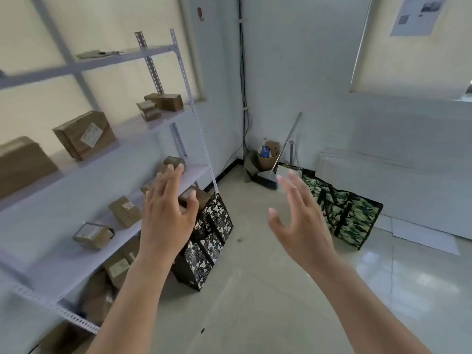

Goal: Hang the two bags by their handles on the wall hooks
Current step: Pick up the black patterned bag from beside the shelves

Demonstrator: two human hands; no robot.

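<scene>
a person's two bare hands reach forward into a storeroom corner, both empty. the left hand [167, 215] is raised with fingers spread apart, in front of the edge of a metal shelf rack [107, 162] that carries cardboard boxes [85, 135] on several levels. the right hand [300, 221] is also open, fingers apart and slightly curled, over bare floor.

both bags stand on the tiled floor [255, 290], neither on a hook. the black-and-white patterned bag [212, 241] sits right against the front corner post of the shelf rack, partly hidden by the left hand and wrist. the green camouflage bag [350, 215] rests along the right-hand wall, its near end behind the right hand's fingers. a wide strip of open floor runs between the two bags and narrows toward the corner.

in the corner a bucket [265, 157] of odds and ends stands with metal rods [288, 141] leaning beside it, just past the green bag's far end. high on the far wall a red-topped hook [200, 14] is fixed, well above both bags. flat white boards [370, 164] lean against the right wall behind the green bag.
</scene>
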